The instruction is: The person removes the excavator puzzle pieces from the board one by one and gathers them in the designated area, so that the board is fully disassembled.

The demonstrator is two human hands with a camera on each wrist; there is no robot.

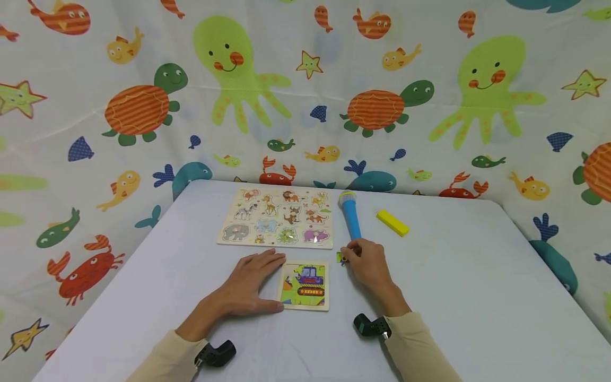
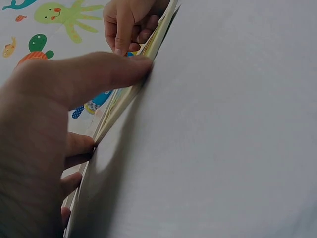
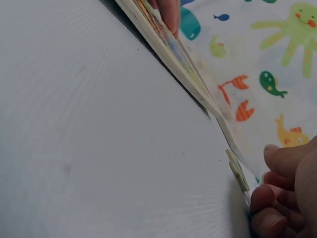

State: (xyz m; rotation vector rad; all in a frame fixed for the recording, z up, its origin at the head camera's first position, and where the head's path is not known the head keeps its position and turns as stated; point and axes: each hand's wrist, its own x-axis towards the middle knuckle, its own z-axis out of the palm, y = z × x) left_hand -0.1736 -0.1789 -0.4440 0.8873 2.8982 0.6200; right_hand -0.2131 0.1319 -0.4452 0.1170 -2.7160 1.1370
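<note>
Backing the desk point(image 1: 468, 281): one white curtain point(image 1: 296, 32) printed with sea animals
Puzzle frame point(image 1: 305, 307): one, nearest the person, holding a purple digger picture point(image 1: 310, 281)
Animal board point(image 1: 274, 245): one, behind the frame, full of animal shapes
Blue microphone point(image 1: 351, 215): one, right of the board
Yellow block point(image 1: 393, 223): one, farther right
Left hand point(image 1: 250, 281): thumb and fingers apart, touching the frame's left corners
Right hand point(image 1: 369, 265): fingers curled at one loose green piece point(image 1: 339, 258), right of the frame; whether they pinch it, I can't tell
</note>
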